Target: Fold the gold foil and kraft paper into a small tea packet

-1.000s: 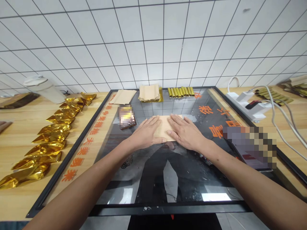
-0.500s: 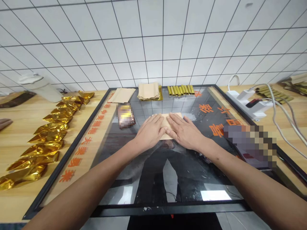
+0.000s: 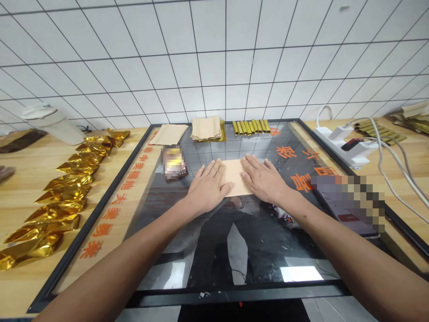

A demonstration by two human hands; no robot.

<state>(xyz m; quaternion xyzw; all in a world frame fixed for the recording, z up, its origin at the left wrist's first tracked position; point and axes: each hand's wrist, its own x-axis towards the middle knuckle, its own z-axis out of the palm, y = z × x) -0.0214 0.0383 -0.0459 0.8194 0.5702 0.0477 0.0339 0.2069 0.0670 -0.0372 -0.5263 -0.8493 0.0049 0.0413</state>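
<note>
A sheet of tan paper point(image 3: 233, 179) lies flat on the glass panel point(image 3: 214, 250) in front of me. My left hand point(image 3: 208, 185) rests flat on its left edge, fingers stretched out. On the right edge lies my right hand point(image 3: 263, 179), also flat with the fingers extended. Beyond them, near the panel's far edge, sit a stack of tan papers point(image 3: 206, 128) over some gold sheets, another tan paper point(image 3: 169, 134), and a row of gold rolled tubes point(image 3: 250, 127). A small pixelated packet point(image 3: 174, 163) is left of my left hand.
Folded gold foil pieces point(image 3: 63, 197) line the wooden table at left, by a white-lidded cup point(image 3: 52, 123). Another person's hand point(image 3: 6, 172) shows at the left edge. At right are a phone point(image 3: 348, 210), a power strip point(image 3: 345, 145) with cables and more gold tubes point(image 3: 380, 129).
My hands have moved apart, from nearly touching at the middle of the tan paper to its two sides, baring its centre. The view has shifted slightly.
</note>
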